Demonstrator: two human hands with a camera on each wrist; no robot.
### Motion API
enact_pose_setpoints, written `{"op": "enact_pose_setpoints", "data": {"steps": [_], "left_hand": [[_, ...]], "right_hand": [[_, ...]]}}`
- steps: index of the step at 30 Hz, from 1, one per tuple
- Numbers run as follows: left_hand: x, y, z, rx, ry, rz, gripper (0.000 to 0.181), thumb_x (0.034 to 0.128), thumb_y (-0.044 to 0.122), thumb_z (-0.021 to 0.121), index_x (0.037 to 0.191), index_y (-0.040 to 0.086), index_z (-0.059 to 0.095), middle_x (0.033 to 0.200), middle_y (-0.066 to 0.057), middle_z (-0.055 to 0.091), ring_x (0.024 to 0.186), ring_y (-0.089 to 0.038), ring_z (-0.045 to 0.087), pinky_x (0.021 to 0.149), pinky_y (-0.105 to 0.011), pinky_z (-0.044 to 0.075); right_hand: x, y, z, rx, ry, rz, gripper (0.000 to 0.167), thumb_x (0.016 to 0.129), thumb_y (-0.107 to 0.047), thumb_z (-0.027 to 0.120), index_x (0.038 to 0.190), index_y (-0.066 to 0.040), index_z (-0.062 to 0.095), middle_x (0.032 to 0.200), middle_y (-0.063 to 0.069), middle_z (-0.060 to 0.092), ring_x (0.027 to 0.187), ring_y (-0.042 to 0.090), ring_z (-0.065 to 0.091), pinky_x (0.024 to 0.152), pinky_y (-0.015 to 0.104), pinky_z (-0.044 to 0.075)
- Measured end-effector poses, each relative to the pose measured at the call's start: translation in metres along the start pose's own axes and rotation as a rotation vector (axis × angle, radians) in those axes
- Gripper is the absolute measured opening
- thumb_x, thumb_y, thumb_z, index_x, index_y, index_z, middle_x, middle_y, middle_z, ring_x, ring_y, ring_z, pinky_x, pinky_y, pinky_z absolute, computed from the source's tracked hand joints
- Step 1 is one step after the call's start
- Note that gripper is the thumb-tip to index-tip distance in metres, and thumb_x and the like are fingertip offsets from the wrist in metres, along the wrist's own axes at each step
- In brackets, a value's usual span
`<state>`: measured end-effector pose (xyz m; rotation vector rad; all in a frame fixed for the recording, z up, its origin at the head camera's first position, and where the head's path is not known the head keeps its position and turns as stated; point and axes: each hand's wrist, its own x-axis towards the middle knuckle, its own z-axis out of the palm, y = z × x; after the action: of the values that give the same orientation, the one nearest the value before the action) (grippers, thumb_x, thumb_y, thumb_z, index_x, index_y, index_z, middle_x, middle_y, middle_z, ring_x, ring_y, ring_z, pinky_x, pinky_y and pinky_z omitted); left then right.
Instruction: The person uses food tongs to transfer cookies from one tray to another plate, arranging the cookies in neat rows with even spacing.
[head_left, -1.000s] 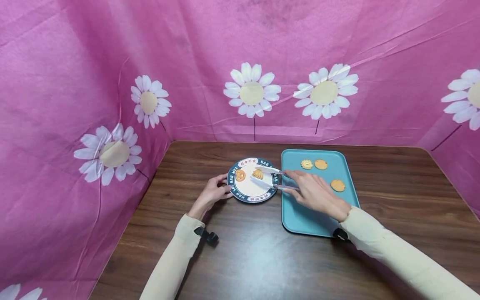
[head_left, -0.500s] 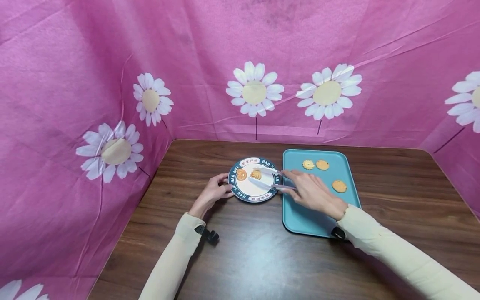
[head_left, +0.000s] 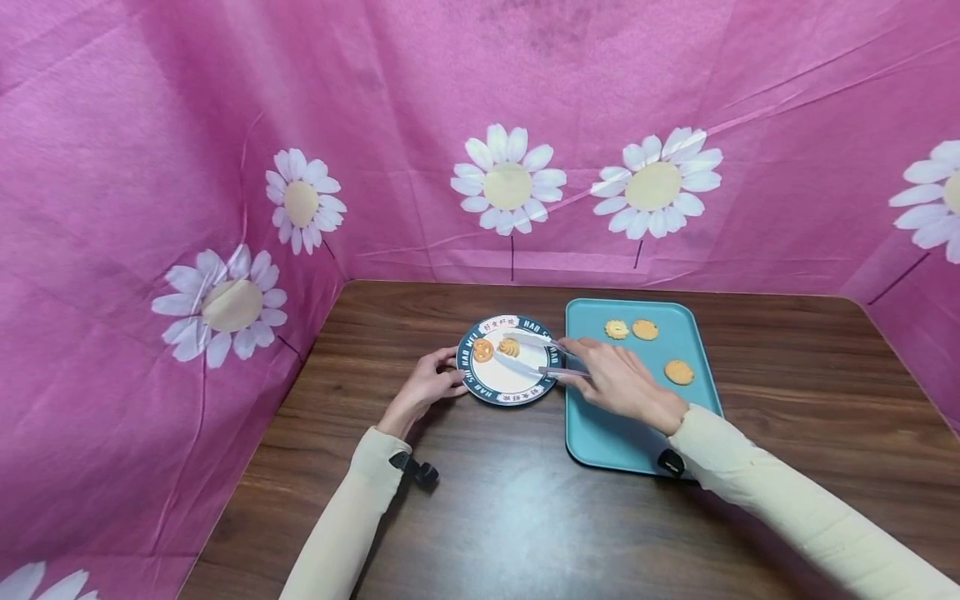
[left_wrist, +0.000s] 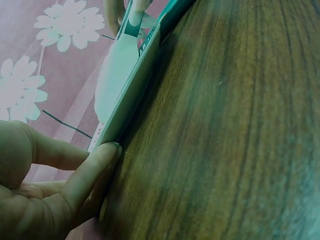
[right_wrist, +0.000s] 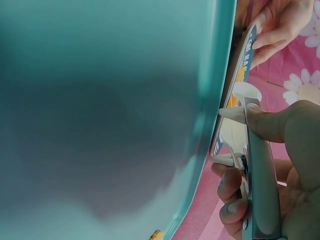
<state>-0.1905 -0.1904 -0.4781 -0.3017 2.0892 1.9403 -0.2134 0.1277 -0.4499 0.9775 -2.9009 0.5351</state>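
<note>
The left hand (head_left: 426, 388) grips the left rim of a round white plate (head_left: 517, 385) with a dark patterned border; in the left wrist view its fingers (left_wrist: 102, 157) pinch the plate's edge. Tongs (head_left: 551, 371) with pale tips are held by the right hand (head_left: 622, 383), thumb on one arm and fingers curled on the other in the right wrist view. The tong tips stand apart over the plate, around a swirled cookie (head_left: 508, 347). Just left of it lies a pretzel-shaped cookie (head_left: 483, 350). Whether the tips touch the swirled cookie I cannot tell.
A teal tray (head_left: 611, 433) lies right of the plate, under the right hand. On it are a flower-shaped cookie (head_left: 617, 329) and two round cookies (head_left: 645, 330). Pink flowered cloth (head_left: 420, 100) hangs behind the brown wooden table (head_left: 450, 533).
The swirled cookie has shifted left on the plate, closer to the pretzel-shaped one. The right hand and tongs have moved slightly left. The left hand stays on the rim.
</note>
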Motion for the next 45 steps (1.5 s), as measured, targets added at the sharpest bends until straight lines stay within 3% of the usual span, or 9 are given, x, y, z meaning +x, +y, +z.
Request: {"op": "enact_pose_setpoints", "data": {"steps": [12,25,34,39,42,45], "left_hand": [[0.000,0.001,0.003,0.000,0.008,-0.010,0.058,0.0975,-0.012,0.054,0.154,-0.001,0.046,0.121,-0.017,0.053,0.091,-0.016,0.064,0.078,-0.019,0.066],[-0.001,0.001,0.002,0.025,0.008,-0.029,0.057,0.0984,-0.010,0.055,0.154,0.000,0.046,0.123,-0.017,0.052,0.093,-0.016,0.063,0.080,-0.020,0.067],[-0.005,0.007,0.002,0.048,0.015,-0.035,0.057,0.0987,-0.009,0.056,0.154,0.000,0.046,0.127,-0.020,0.053,0.094,-0.016,0.063,0.081,-0.021,0.067],[-0.005,0.006,0.001,0.034,0.020,-0.037,0.057,0.0981,-0.010,0.056,0.154,0.000,0.047,0.126,-0.020,0.053,0.094,-0.016,0.063,0.081,-0.021,0.067],[-0.004,0.005,0.001,0.028,0.024,-0.037,0.057,0.0978,-0.010,0.056,0.153,0.000,0.047,0.126,-0.019,0.053,0.094,-0.016,0.063,0.081,-0.020,0.066],[-0.003,0.003,0.000,0.025,0.027,-0.037,0.057,0.0975,-0.010,0.056,0.153,0.000,0.048,0.126,-0.019,0.053,0.094,-0.016,0.063,0.080,-0.020,0.066]], "right_hand": [[-0.003,0.001,-0.002,0.023,-0.010,0.028,0.060,0.098,-0.037,0.073,0.146,-0.004,0.057,0.125,0.019,0.071,0.057,0.011,0.047,0.039,0.023,0.038],[-0.010,0.001,-0.003,0.080,-0.011,0.061,0.069,0.096,-0.041,0.074,0.151,-0.006,0.052,0.134,0.021,0.067,0.059,0.012,0.050,0.042,0.024,0.041],[-0.019,0.002,-0.011,0.076,0.064,0.068,0.064,0.097,-0.041,0.073,0.151,-0.012,0.054,0.138,0.014,0.068,0.076,0.017,0.059,0.052,0.025,0.048],[-0.025,0.006,-0.015,0.080,0.085,0.078,0.063,0.097,-0.041,0.073,0.151,-0.014,0.054,0.137,0.013,0.068,0.075,0.017,0.057,0.049,0.025,0.045],[-0.029,0.009,-0.016,0.082,0.087,0.086,0.063,0.098,-0.040,0.072,0.151,-0.012,0.053,0.128,0.014,0.071,0.069,0.016,0.052,0.046,0.024,0.041],[-0.033,0.014,-0.019,0.080,0.096,0.101,0.062,0.099,-0.040,0.071,0.151,-0.012,0.053,0.106,0.012,0.072,0.063,0.015,0.046,0.043,0.025,0.037]]}}
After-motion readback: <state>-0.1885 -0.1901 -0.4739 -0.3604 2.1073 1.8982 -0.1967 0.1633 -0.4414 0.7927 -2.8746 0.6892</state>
